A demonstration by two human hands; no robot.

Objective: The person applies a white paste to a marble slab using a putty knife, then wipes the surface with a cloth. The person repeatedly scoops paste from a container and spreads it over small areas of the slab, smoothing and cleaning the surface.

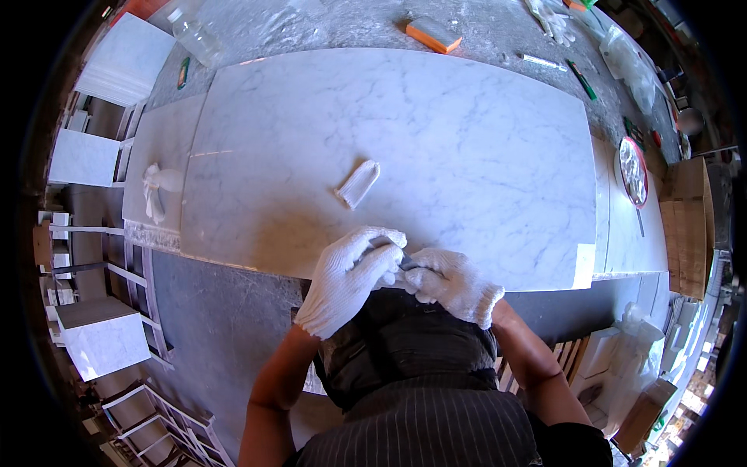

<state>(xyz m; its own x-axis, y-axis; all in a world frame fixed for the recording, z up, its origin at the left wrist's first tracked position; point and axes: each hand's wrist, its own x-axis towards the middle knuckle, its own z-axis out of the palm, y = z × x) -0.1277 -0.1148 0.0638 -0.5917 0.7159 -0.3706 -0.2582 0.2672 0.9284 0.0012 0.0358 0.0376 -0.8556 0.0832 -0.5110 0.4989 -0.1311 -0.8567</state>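
Note:
Both my hands wear white knitted gloves and meet over the near edge of a grey-veined white marble slab [436,140]. Between them is a small dark grey piece [407,264], mostly covered by fingers, so its kind cannot be told. My left hand [354,272] pinches it from the left, fingers curled. From the other side, my right hand [455,282] is closed on it with bent fingers. A small white knitted piece [359,184], like a cut-off glove part, lies on the slab just beyond my left hand.
An orange-sided block [433,36], a green-handled tool [581,79] and a clear bottle [196,37] lie beyond the slab. A white spray bottle [159,187] with a cloth is at left. At right sits a red-rimmed round dish [632,173]; stacked tiles [124,61] stand far left.

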